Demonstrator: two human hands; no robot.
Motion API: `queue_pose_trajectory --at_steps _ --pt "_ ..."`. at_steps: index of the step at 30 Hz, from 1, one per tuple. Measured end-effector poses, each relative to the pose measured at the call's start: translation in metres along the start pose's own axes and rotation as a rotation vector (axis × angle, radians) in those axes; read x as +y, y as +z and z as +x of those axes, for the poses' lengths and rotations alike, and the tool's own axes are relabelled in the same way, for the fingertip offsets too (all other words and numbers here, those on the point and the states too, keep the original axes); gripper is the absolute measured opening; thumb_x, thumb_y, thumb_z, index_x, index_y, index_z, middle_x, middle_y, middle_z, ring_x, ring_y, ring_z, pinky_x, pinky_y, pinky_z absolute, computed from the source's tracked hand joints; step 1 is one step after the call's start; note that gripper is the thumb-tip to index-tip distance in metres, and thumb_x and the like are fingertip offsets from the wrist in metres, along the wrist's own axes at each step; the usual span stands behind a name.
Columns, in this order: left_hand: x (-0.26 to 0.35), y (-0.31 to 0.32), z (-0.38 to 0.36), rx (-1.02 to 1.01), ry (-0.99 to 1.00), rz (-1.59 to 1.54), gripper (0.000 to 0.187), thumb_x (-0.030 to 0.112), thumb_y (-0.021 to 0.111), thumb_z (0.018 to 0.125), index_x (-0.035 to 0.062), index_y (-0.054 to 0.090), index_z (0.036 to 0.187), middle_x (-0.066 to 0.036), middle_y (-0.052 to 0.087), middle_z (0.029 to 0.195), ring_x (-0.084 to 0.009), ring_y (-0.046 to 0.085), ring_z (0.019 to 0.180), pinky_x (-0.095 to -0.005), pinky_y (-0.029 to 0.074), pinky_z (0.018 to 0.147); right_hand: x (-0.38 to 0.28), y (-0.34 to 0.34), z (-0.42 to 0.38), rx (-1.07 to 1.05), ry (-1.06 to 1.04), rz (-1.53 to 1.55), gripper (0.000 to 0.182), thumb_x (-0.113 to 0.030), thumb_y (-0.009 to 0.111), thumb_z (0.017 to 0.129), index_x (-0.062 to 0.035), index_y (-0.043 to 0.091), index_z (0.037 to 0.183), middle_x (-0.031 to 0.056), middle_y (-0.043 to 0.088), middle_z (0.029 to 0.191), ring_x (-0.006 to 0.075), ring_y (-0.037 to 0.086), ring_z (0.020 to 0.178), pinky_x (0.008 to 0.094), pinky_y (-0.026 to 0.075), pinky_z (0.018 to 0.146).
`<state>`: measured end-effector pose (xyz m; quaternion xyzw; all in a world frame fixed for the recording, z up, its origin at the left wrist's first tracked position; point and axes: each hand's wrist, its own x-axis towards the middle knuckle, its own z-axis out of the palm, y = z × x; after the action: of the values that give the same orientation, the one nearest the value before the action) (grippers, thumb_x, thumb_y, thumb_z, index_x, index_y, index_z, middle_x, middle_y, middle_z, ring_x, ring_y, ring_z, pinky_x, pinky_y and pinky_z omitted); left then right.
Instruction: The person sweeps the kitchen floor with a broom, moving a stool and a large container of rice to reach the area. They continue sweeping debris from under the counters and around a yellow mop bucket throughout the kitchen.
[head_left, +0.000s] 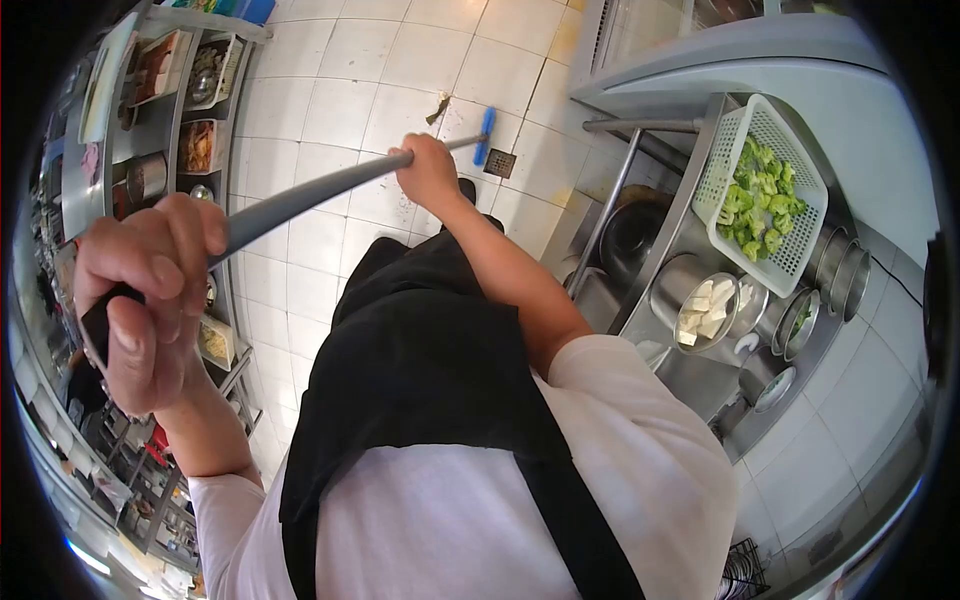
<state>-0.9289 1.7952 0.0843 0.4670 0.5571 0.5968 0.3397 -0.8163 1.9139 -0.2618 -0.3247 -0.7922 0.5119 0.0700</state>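
White tiled floor (pixel 340 70) fills the far view, steel counter (pixel 690 370) on the right. A long grey pole (pixel 300 200) runs from near left out to a blue squeegee head (pixel 486 135) on the tiles beside a floor drain (pixel 499 163). Left hand (pixel 150 300) is wrapped tight around the pole's near end; right hand (pixel 428 170) is clenched around it farther along. White basket of broccoli (pixel 757 195) sits on the counter, bowl of tofu cubes (pixel 707 310) nearer.

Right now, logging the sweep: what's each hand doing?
Left hand: closed around the top end of the broom handle.
Right hand: closed around the same handle, lower down.
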Motion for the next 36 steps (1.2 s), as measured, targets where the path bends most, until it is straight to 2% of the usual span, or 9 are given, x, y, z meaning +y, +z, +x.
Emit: queue_pose_trajectory --at_steps 4,12,19,23,25,27,30,35,36 --pt "-0.024 0.017 -0.016 0.091 -0.075 0.027 0.034 0.037 0.065 0.095 0.0041 0.057 0.092 -0.001 0.047 0.065 -0.0133 0.042 0.060 -0.0381 0.040 0.077 0.024 0.006 -0.021 0.030 0.106 0.003 0.024 -0.022 0.069 0.088 -0.0014 0.063 0.079 0.0217 0.063 0.088 0.0417 0.061 0.090 0.0512 0.049 0.081" --pt "-0.003 0.002 -0.037 0.056 0.016 0.106 0.036 0.038 0.069 0.092 0.0047 0.058 0.088 -0.003 0.052 0.070 -0.0151 0.046 0.064 -0.0403 0.041 0.076 -0.010 0.037 0.029 -0.017 -0.121 0.027 0.027 -0.026 0.067 0.089 -0.0022 0.063 0.078 0.0207 0.065 0.088 0.0408 0.062 0.092 0.0503 0.050 0.081" --pt "0.004 -0.026 -0.112 0.152 0.068 -0.017 0.037 0.039 0.068 0.092 0.0031 0.058 0.095 -0.001 0.049 0.071 -0.0144 0.051 0.065 -0.0385 0.045 0.076 -0.018 0.046 -0.054 -0.052 -0.070 -0.163 0.026 -0.027 0.066 0.090 -0.0028 0.064 0.080 0.0204 0.066 0.090 0.0412 0.062 0.090 0.0508 0.050 0.081" --pt "-0.015 -0.020 -0.150 0.199 -0.194 -0.053 0.033 0.030 0.067 0.089 -0.0021 0.066 0.095 -0.008 0.063 0.083 -0.0128 0.056 0.076 -0.0262 0.044 0.072 0.037 0.058 -0.123 -0.063 0.066 -0.308 0.032 -0.032 0.065 0.092 -0.0018 0.063 0.082 0.0236 0.064 0.090 0.0442 0.062 0.091 0.0519 0.049 0.080" --pt "-0.023 -0.023 -0.158 0.137 -0.336 -0.040 0.032 0.028 0.062 0.092 -0.0037 0.065 0.096 -0.008 0.061 0.085 -0.0113 0.053 0.074 -0.0263 0.043 0.074 0.044 0.062 -0.146 -0.041 0.162 -0.253 0.030 -0.030 0.066 0.092 -0.0027 0.062 0.079 0.0231 0.065 0.088 0.0437 0.062 0.088 0.0520 0.049 0.077" --pt "-0.026 -0.017 -0.160 0.096 -0.321 -0.118 0.029 0.026 0.064 0.092 -0.0027 0.067 0.092 -0.005 0.061 0.083 -0.0088 0.052 0.073 -0.0241 0.040 0.067 0.048 0.076 -0.156 -0.009 0.182 -0.250 0.029 -0.029 0.066 0.091 -0.0028 0.062 0.079 0.0221 0.065 0.086 0.0431 0.063 0.086 0.0498 0.050 0.076" --pt "-0.010 -0.014 -0.156 0.021 -0.239 -0.125 0.026 0.025 0.065 0.093 -0.0011 0.068 0.090 -0.003 0.061 0.080 -0.0072 0.053 0.072 -0.0232 0.041 0.065 0.058 0.123 -0.144 0.188 -0.053 -0.054 0.024 -0.025 0.068 0.090 -0.0030 0.064 0.082 0.0212 0.067 0.086 0.0433 0.064 0.087 0.0459 0.051 0.075" --pt "0.001 -0.029 -0.125 0.037 0.045 0.061 0.023 0.025 0.069 0.094 0.0020 0.068 0.090 0.002 0.060 0.078 -0.0053 0.055 0.070 -0.0229 0.044 0.062 0.011 0.155 -0.048 0.232 -0.290 0.040 0.021 -0.023 0.071 0.087 -0.0022 0.067 0.088 0.0186 0.071 0.088 0.0356 0.068 0.085 0.0451 0.051 0.074" --pt "0.004 -0.033 -0.121 -0.020 -0.038 0.122 0.028 0.027 0.073 0.090 0.0041 0.069 0.106 -0.004 0.066 0.093 -0.0099 0.062 0.085 -0.0260 0.049 0.075 -0.002 0.156 -0.035 0.234 -0.343 0.074 0.022 -0.023 0.072 0.087 -0.0019 0.067 0.089 0.0176 0.072 0.088 0.0338 0.068 0.085 0.0450 0.051 0.074"
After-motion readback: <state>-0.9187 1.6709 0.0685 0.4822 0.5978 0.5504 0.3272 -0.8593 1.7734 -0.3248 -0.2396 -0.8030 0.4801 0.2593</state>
